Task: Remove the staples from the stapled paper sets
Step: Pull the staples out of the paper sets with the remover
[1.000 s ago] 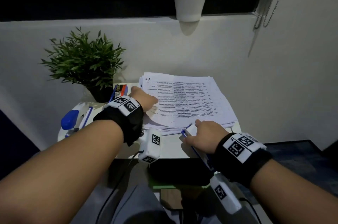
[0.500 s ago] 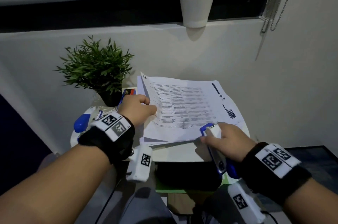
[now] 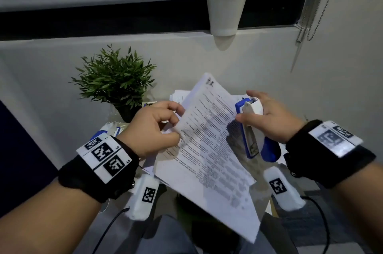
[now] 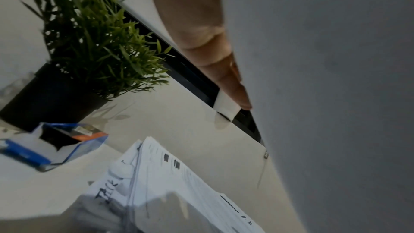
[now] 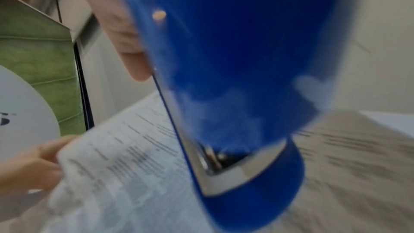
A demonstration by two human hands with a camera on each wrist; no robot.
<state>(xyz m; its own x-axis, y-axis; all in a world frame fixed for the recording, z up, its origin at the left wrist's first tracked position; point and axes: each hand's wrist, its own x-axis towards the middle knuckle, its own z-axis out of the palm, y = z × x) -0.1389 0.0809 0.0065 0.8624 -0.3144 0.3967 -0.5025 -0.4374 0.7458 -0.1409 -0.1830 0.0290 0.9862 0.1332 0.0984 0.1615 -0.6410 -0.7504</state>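
A stapled paper set [image 3: 207,150] with printed text is lifted off the stack [image 3: 178,94] and tilted, its far corner up. My left hand [image 3: 174,125] pinches its left edge between thumb and fingers. In the left wrist view the set's grey underside [image 4: 336,95] fills the right, with the stack [image 4: 179,183] below. My right hand [image 3: 246,108] grips a blue and white stapler [image 3: 251,135] right of the set, nose pointing away. The stapler's blue body [image 5: 235,77] fills the right wrist view above the blurred set [image 5: 134,157]. No staple is visible.
A potted plant [image 3: 116,81] stands at the table's back left, with a small staple box [image 4: 67,139] beside it. Another blue and white tool [image 3: 109,129] lies behind my left wrist. A white cup [image 3: 224,17] hangs at the window ledge. Blind cords [image 3: 317,4] hang at right.
My left hand lifted the top paper set off the stack and tilted it. My right hand picked the stapler up from the table's front edge and raised it beside the set.
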